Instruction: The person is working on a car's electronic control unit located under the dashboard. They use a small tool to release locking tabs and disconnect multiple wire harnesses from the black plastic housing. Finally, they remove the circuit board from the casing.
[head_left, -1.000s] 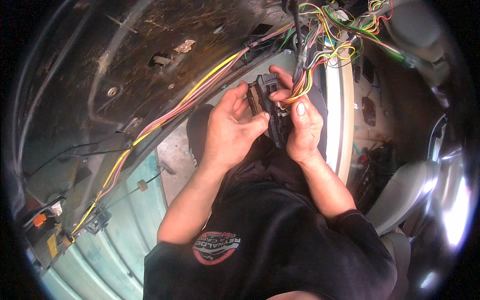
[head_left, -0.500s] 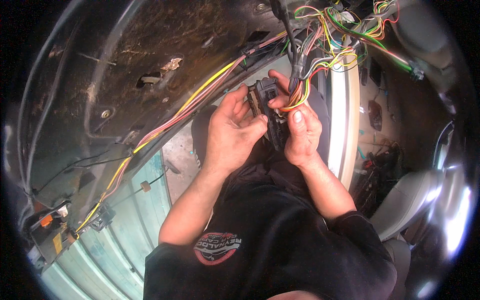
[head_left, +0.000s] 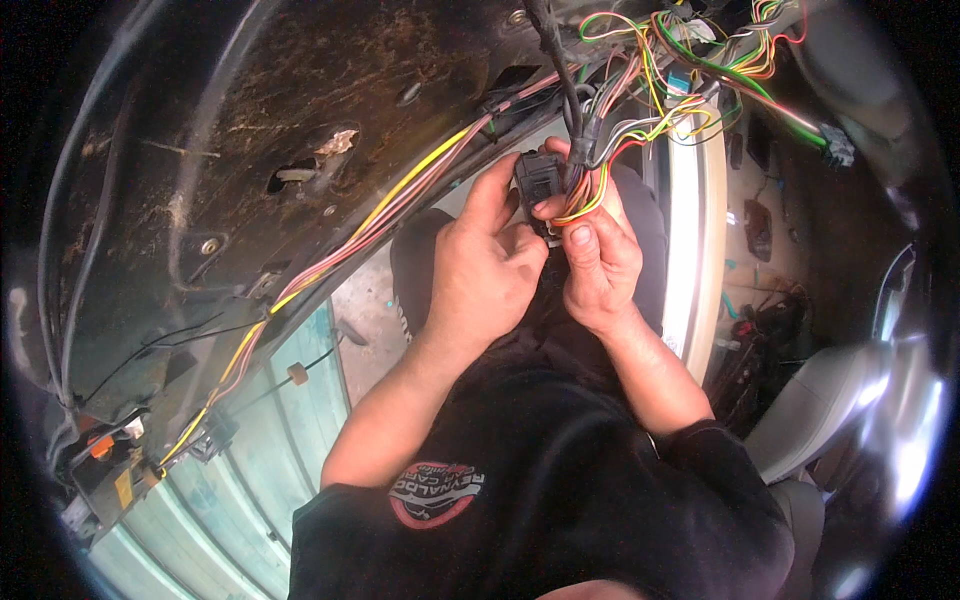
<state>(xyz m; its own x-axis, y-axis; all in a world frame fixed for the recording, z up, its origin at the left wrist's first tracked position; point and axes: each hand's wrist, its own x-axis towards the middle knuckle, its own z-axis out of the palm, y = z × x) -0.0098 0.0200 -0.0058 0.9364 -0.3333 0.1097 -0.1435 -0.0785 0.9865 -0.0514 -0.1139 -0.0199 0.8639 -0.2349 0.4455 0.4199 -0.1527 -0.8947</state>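
Note:
A black plastic connector [head_left: 539, 178] is between my hands near the middle of the view, with a bundle of multicoloured wires [head_left: 592, 196] beside it on the right, running up into dark wrapping. My left hand [head_left: 481, 268] grips the connector from the left, fingers bent round it and thumb against its lower part. My right hand [head_left: 603, 260] holds the connector from the right and behind, a fingertip on its face and the thumb just below the wires. The connector's lower and back parts are hidden by my fingers.
A dark, scuffed car body panel [head_left: 240, 130] fills the upper left, with a yellow and pink cable run [head_left: 398, 189] along its edge. Loose wires [head_left: 745, 60] tangle at upper right. A light sill [head_left: 685, 280] and grey seat [head_left: 805, 405] are on the right; ribbed translucent sheeting [head_left: 255, 460] is lower left.
My left fingers have moved up and round the connector, which now appears shorter and more hidden. The wire bundle sits a little lower beside it.

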